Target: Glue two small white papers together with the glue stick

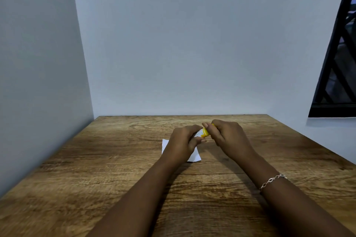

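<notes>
The table [96, 179] has a wooden surface, brown, with long dark lines of grain and some knots, and its look is matte. It stands in a corner of two plain, smooth walls [192, 44] of pale grey-blue colour. At the right there is a window [339, 63] with a black frame and slanted dark bars.

The glue stick [202, 132] is a short round tube. Its body is white with small print that is too blurred to read, and its end is bright yellow plastic. It is held above the table, near the middle, between both hands, and it lies almost level.

The left hand [183, 141] has its fingers curled round the white body of the tube. The right hand [228, 136] has its fingers and thumb curled round the yellow end, so most of this end is hidden. A thin silver chain bracelet [272, 180] with oval links is on the right wrist.

The white paper [196, 157] lies flat on the table directly under the left hand. It is thin, with straight edges and sharp corners. Only two parts of it are visible, at each side of the hand, so I cannot tell if it is one sheet or two.
</notes>
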Available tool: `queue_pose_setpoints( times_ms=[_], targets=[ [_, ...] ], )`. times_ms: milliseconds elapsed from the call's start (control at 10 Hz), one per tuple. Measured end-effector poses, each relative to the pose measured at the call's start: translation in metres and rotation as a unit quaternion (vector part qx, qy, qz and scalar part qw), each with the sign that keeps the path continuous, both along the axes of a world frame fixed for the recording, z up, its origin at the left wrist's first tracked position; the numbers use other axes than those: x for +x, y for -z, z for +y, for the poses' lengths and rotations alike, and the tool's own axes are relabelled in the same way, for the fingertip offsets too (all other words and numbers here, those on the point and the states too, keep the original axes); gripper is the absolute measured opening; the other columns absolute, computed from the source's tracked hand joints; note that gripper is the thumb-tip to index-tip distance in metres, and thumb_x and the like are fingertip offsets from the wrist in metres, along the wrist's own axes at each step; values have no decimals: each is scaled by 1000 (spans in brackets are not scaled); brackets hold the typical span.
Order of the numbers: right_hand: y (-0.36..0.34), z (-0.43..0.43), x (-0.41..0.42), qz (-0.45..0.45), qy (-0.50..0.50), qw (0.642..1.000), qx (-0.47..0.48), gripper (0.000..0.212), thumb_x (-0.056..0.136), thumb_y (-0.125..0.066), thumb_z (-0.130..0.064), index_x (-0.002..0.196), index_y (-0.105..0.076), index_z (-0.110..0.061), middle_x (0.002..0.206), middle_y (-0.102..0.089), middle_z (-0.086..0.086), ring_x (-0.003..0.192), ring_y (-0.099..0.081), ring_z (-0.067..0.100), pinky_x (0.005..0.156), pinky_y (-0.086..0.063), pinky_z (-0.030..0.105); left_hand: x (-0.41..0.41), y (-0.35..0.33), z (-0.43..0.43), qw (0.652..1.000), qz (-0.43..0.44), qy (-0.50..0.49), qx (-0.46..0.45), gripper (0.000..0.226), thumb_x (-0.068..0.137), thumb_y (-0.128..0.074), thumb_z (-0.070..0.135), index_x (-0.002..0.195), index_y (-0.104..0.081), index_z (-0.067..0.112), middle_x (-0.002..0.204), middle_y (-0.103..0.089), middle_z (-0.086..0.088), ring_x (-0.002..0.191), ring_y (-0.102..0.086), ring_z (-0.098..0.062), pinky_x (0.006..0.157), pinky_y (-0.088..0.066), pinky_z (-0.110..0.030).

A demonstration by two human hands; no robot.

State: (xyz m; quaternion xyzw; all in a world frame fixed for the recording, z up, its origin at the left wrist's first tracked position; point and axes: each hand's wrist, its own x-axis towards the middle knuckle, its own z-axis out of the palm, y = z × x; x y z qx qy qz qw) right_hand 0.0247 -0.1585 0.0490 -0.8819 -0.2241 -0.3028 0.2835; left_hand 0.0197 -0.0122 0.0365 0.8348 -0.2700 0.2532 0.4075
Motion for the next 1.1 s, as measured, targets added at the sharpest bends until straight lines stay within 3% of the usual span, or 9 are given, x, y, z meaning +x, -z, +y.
queue_pose_setpoints(
  times_ms=[100, 200, 300, 400, 500, 600, 900, 1000, 1100],
  targets=[
    [0, 6, -7, 3, -66, 990, 127, 41, 80, -42, -57, 69, -53, -18, 54, -56, 6, 51, -52, 17, 54, -41, 34, -2, -1, -5, 995, 26, 16, -93, 27, 79, -58, 20, 96, -68, 1, 56, -52, 10, 52, -52, -1, 49, -45, -24],
    [4, 16, -8, 52, -130, 977, 164, 19, 87, -58, -28, 91, -49, -12, 64, -52, -3, 52, -48, 6, 49, -37, 16, -2, -3, -3, 989, 43, 17, -141, 31, 78, -51, 23, 91, -69, 2, 65, -63, -7, 59, -60, -14, 52, -54, -34],
    [8, 17, -4, 70, -139, 969, 191, 15, 86, -60, -20, 85, -49, -9, 58, -50, -8, 50, -42, 6, 49, -35, 18, -1, -2, 2, 994, 60, 20, -92, 28, 78, -63, 22, 98, -69, 3, 85, -69, -20, 78, -64, -28, 69, -55, -39],
    [8, 4, 4, 25, -47, 986, 158, 22, 81, -65, -24, 79, -48, -10, 48, -45, -6, 47, -40, 9, 48, -29, 21, 6, 5, 9, 985, 82, -81, 128, 57, 86, -59, 38, 134, -44, 10, 138, -50, -10, 128, -43, -22, 100, -36, -34],
    [10, -9, 10, 19, 34, 995, 92, 26, 80, -66, -30, 81, -45, -14, 52, -42, -7, 51, -43, 13, 49, -29, 30, 10, 8, 14, 950, 104, -166, 243, 68, 92, -37, 49, 146, -19, 11, 156, -17, -9, 145, -11, -22, 115, -16, -37],
    [16, -12, 15, 46, 52, 996, 65, 29, 80, -65, -34, 84, -45, -13, 56, -44, -5, 57, -47, 18, 50, -29, 30, 11, 11, 14, 929, 136, -184, 289, 73, 92, -29, 54, 149, -7, 13, 159, 0, -9, 147, 4, -23, 118, -3, -43],
    [21, -9, 14, 92, 45, 994, 31, 32, 79, -63, -43, 88, -47, -17, 59, -50, -6, 60, -50, 17, 50, -30, 28, 6, 17, 14, 922, 185, -172, 294, 76, 92, -26, 57, 149, 0, 13, 159, 2, -9, 146, 7, -22, 117, 4, -41],
    [19, -11, 11, 93, 39, 995, 21, 42, 77, -58, -54, 97, -49, -19, 70, -56, -7, 68, -53, 15, 55, -35, 29, 7, 18, 15, 923, 183, -174, 290, 75, 92, -25, 56, 149, 0, 13, 159, 4, -10, 146, 8, -23, 117, 5, -40],
    [14, -19, 11, 68, 50, 996, -9, 71, 69, -40, -71, 117, -49, -20, 107, -57, 3, 103, -53, 23, 79, -43, 34, 7, 15, 15, 925, 181, -177, 281, 74, 93, -23, 55, 149, 0, 13, 159, 5, -11, 146, 9, -23, 117, 6, -39]
  ],
)
